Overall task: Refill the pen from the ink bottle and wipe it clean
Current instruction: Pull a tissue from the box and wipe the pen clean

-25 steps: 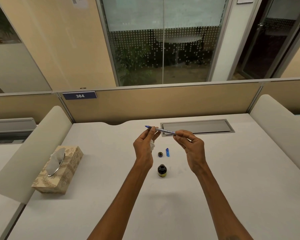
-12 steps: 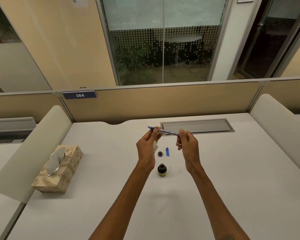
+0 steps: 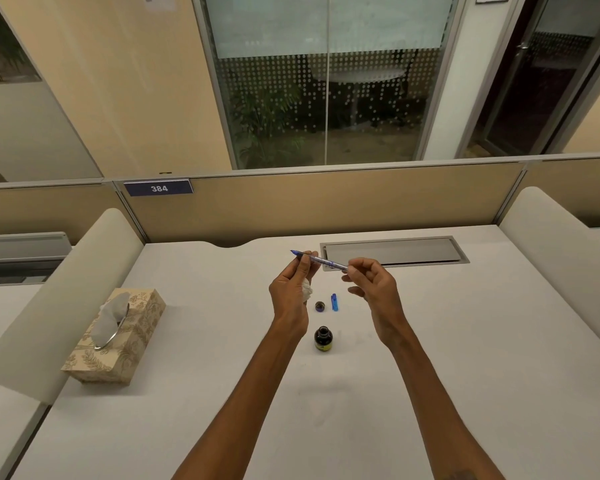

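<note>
Head view. Plaque (image 3: pixel 158 188), on the partition behind the worktop's (image 3: pixel 465 341) far edge: reads "384". Pen (image 3: pixel 321 261): level above mid-worktop, nib end pinched by left hand (image 3: pixel 291 292), which also clutches a tissue wad (image 3: pixel 306 292); rear end pinched by right hand (image 3: pixel 374 289) fingers (image 3: pixel 361 265). Ink bottle (image 3: pixel 323 339): stands beneath; yellow label unreadable.

Tissue wad (image 3: pixel 306 293) mostly hidden behind left hand (image 3: pixel 290 296); pen (image 3: pixel 321 261) rear end covered by right fingers (image 3: pixel 359 265); ink bottle (image 3: pixel 323 339) label unreadable.
</note>
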### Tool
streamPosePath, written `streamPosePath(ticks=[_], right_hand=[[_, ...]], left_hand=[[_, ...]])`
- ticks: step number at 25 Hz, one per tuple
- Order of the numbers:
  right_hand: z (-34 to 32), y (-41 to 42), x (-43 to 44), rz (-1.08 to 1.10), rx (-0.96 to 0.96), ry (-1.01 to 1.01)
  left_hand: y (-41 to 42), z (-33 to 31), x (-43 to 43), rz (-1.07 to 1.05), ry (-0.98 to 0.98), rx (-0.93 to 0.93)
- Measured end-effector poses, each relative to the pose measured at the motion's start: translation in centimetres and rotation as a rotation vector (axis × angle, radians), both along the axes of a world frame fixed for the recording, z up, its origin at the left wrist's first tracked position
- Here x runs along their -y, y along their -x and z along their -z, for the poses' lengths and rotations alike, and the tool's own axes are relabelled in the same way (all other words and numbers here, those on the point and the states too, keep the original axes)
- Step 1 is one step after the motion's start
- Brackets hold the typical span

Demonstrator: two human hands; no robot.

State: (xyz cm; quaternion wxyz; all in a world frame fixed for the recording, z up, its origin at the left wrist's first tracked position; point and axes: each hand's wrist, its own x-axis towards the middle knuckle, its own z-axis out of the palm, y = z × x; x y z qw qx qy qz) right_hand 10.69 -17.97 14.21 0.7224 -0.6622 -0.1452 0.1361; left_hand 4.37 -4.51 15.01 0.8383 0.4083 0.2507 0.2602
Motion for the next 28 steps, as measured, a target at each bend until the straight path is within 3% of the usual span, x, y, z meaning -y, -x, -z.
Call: streamPosePath(ticks=[3, 8, 12, 17, 21, 28], right_hand=[[0.4, 0.1, -0.3, 0.084, 0.032, 0.077], [-0.2, -0.2, -0.4, 0.111, -0.153, 0.192], [0.3, -0.2, 0.9, -0.023, -0.022, 0.049], [0.0, 0.1, 0.4, 0.041, -0.007, 0.184], [0.0, 0.0, 1.0, -0.024, 0.036, 0.118], [-0.2, 0.3, 1.0, -0.051, 0.043, 0.175]], left_hand=[[-0.1, 0.2, 0.5, 0.024, -0.030, -0.008], [-0.2, 0.2, 1.0, 0.053, -0.052, -0.005], [-0.1, 0.1, 0.4, 0.023, -0.010, 0.013], [-0.1, 0.2, 0.8, 0.031, -0.001, 0.033], [0.0, 0.2, 0.8, 0.017, -0.008, 0.024], [0.1, 0.2, 0.9, 0.024, -0.042, -0.016]])
